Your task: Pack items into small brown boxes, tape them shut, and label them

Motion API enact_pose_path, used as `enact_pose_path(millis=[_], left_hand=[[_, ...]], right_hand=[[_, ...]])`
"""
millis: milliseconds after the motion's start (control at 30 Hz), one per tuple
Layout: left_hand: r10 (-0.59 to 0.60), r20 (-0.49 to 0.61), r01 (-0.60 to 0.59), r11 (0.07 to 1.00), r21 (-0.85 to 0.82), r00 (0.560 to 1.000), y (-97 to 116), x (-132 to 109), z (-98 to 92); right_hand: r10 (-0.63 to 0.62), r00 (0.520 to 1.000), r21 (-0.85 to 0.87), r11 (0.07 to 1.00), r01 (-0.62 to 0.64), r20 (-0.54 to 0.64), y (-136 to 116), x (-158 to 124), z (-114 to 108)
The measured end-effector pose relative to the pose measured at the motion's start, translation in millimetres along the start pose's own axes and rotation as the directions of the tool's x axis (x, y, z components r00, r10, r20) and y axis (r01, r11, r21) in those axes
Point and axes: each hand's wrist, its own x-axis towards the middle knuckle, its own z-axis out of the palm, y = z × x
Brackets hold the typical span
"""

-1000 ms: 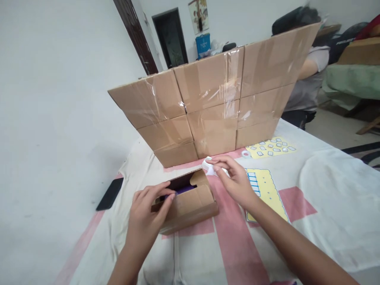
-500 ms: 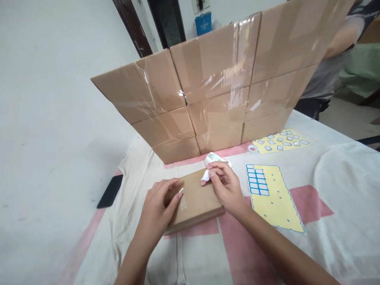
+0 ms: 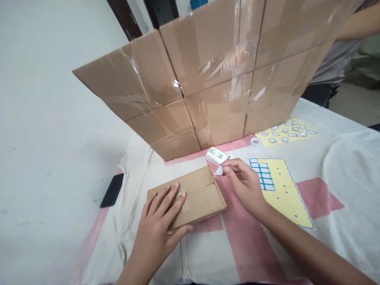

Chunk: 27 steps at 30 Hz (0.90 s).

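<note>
A flat brown cardboard box (image 3: pixel 202 194) lies on the cloth-covered table. My left hand (image 3: pixel 163 215) rests on its left part with the fingers spread, and a small shiny bit of clear material (image 3: pixel 181 192) shows at a fingertip. Just beyond the box's right corner, my right hand (image 3: pixel 243 184) pinches a small white piece (image 3: pixel 219 171) between thumb and fingers. Right behind that piece sits a white rounded object (image 3: pixel 216 156).
A large taped cardboard panel (image 3: pixel 219 107) stands across the back. Yellow sheets (image 3: pixel 285 186) and a tape roll (image 3: pixel 255 141) lie at the right. A dark phone-like object (image 3: pixel 112 190) is at the left edge. Behind the panel, a person's arm (image 3: pixel 362 23) shows.
My left hand has flattened out onto the box with its fingers spread. My right hand has moved right, off the box, with the white piece. The view has shifted slightly.
</note>
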Motion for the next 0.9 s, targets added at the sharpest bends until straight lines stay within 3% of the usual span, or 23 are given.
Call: enact_pose_path(millis=[100, 167, 300, 400, 533, 767, 900], left_hand=[[0.035, 0.044, -0.034, 0.999, -0.010, 0.998, -2.8, 0.5, 0.7], [0.043, 0.047, -0.042, 0.999, -0.030, 0.998, -3.2, 2.4, 0.2], [0.017, 0.064, -0.011, 0.996, -0.085, 0.998, -2.4, 3.5, -2.1], [0.011, 0.075, -0.002, 0.992, -0.125, 0.997, -3.4, 2.8, -3.8], [0.035, 0.097, -0.026, 0.995, -0.097, 0.995, -7.3, 2.5, -4.3], [0.030, 0.091, -0.022, 0.996, -0.090, 0.995, -9.0, 0.6, -2.9], [-0.013, 0.099, 0.025, 0.992, -0.123, 0.995, -4.7, 0.8, -4.1]], right_hand=[[-0.021, 0.999, -0.190, 0.981, 0.030, 0.046, 10.3, -1.2, -18.8], [0.031, 0.998, -0.236, 0.972, -0.015, 0.063, 20.1, -4.0, -25.0], [0.231, 0.969, -0.056, 0.972, -0.227, 0.082, 31.0, -8.7, -23.2], [0.287, 0.953, 0.051, 0.955, -0.292, 0.099, 28.8, -7.8, -21.7], [0.241, 0.969, 0.018, 0.970, -0.242, 0.053, 26.2, -9.9, -24.4], [0.123, 0.984, -0.166, 0.981, -0.101, 0.128, 32.8, -27.4, -18.7], [0.157, 0.964, -0.414, 0.909, -0.055, 0.216, 32.0, -14.8, -29.2]])
